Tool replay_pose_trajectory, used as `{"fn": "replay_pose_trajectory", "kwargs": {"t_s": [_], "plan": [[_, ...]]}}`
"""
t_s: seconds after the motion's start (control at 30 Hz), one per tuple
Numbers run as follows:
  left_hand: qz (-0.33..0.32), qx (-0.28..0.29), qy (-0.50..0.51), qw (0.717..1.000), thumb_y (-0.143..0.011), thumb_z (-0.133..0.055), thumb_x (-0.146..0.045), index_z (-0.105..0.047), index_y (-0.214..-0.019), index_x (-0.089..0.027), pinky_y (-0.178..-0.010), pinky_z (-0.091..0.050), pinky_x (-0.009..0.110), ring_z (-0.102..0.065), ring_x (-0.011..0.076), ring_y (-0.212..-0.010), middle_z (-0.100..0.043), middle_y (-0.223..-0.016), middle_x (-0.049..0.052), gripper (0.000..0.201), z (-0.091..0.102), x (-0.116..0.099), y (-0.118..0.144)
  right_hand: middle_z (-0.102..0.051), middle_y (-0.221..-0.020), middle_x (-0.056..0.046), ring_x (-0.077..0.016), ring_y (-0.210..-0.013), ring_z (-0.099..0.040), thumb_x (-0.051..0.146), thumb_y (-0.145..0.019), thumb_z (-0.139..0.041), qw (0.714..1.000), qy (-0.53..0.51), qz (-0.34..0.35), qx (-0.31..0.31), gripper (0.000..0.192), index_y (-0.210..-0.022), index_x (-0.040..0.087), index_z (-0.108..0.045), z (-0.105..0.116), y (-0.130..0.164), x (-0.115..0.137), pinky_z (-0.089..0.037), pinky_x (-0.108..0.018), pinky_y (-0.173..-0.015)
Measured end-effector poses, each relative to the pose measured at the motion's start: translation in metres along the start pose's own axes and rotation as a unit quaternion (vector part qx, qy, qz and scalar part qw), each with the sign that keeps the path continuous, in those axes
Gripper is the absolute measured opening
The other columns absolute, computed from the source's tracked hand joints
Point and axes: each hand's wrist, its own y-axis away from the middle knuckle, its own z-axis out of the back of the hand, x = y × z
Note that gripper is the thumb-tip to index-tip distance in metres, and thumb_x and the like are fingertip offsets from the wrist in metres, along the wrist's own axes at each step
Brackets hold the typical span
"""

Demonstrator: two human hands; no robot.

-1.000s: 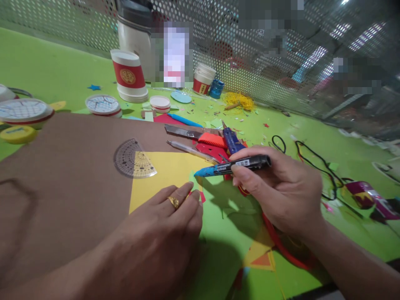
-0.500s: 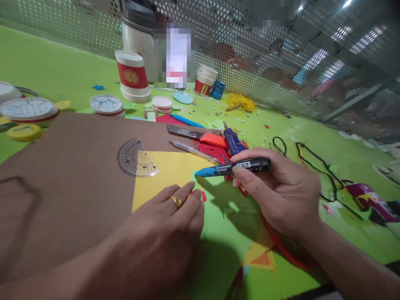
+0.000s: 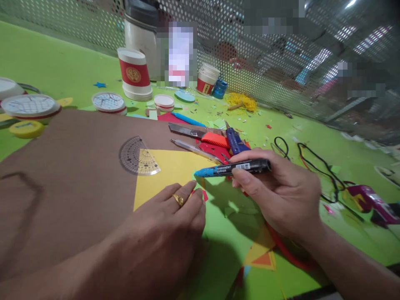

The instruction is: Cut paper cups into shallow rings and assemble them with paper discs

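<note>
My right hand [image 3: 281, 187] grips a black permanent marker [image 3: 237, 167] with a blue front end, held nearly level. Its tip touches or hovers just over a small light green patch [image 3: 194, 172] at the edge of yellow paper [image 3: 165, 171]; which I cannot tell. My left hand [image 3: 168, 225], wearing a gold ring, lies palm down over the paper's lower right part. Its fingers are bent and pressed together close to the marker tip, and what they pinch is hidden. A clear protractor [image 3: 137, 157] overlaps the yellow paper and the brown sheet [image 3: 78, 166].
Behind the marker lie a box cutter [image 3: 212, 138], a clear pen [image 3: 193, 149], a blue pen [image 3: 187, 119] and a glue gun [image 3: 234, 139]. Paper cups [image 3: 134, 75], drawn-on lids [image 3: 108, 102] and yellow shreds [image 3: 242, 102] stand farther back. Dark cord [image 3: 318, 168] runs at right.
The whole view has shifted slightly, so things sit a little to the right and higher. Both hands keep nearly the same pose, with the marker tip at the same green patch.
</note>
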Motion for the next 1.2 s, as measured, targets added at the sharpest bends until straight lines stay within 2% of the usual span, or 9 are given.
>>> {"fn": "replay_pose_trajectory", "kwargs": {"t_s": [0.3, 0.7, 0.97, 1.2], "plan": [[-0.008, -0.009, -0.003, 1.0, -0.088, -0.05, -0.021, -0.073, -0.098, -0.009, -0.09, -0.054, 0.043, -0.068, 0.0316, -0.099, -0.073, -0.107, 0.016, 0.028, -0.0022, 0.0004, 0.0039, -0.067, -0.071, 0.003, -0.011, -0.057, -0.061, 0.026, -0.086, -0.068, 1.0, 0.008, 0.008, -0.004, 0.013, -0.1, 0.026, -0.068, -0.0012, -0.0014, 0.0, -0.05, -0.024, -0.056], [0.007, 0.007, -0.009, 1.0, -0.088, -0.051, -0.022, -0.071, -0.108, -0.008, -0.096, -0.051, 0.043, -0.065, 0.0305, -0.104, -0.071, -0.111, 0.016, 0.031, -0.0008, -0.0018, 0.0007, -0.067, -0.072, 0.003, -0.0108, -0.057, -0.061, 0.027, -0.087, -0.068, 1.0, 0.011, 0.003, -0.001, 0.013, -0.099, 0.026, -0.068, -0.001, -0.0011, 0.0, -0.049, -0.024, -0.055], [-0.004, 0.009, 0.0, 1.0, -0.088, -0.05, -0.022, -0.072, -0.103, -0.009, -0.095, -0.051, 0.043, -0.066, 0.03, -0.1, -0.072, -0.108, 0.016, 0.03, -0.0043, 0.0019, 0.0031, -0.066, -0.071, 0.004, -0.0092, -0.057, -0.06, 0.026, -0.087, -0.068, 1.0, 0.012, 0.004, 0.0, 0.012, -0.099, 0.025, -0.068, -0.0008, -0.0001, -0.0003, -0.049, -0.023, -0.056], [-0.005, 0.01, 0.016, 1.0, -0.087, -0.052, -0.02, -0.071, -0.103, -0.01, -0.092, -0.051, 0.044, -0.066, 0.0302, -0.099, -0.071, -0.108, 0.016, 0.027, -0.0026, 0.0026, 0.0022, -0.069, -0.078, 0.003, -0.0103, -0.058, -0.061, 0.026, -0.087, -0.068, 1.0, -0.003, 0.001, -0.004, 0.012, -0.099, 0.025, -0.068, -0.0017, -0.0015, -0.0001, -0.052, -0.026, -0.06]]}}
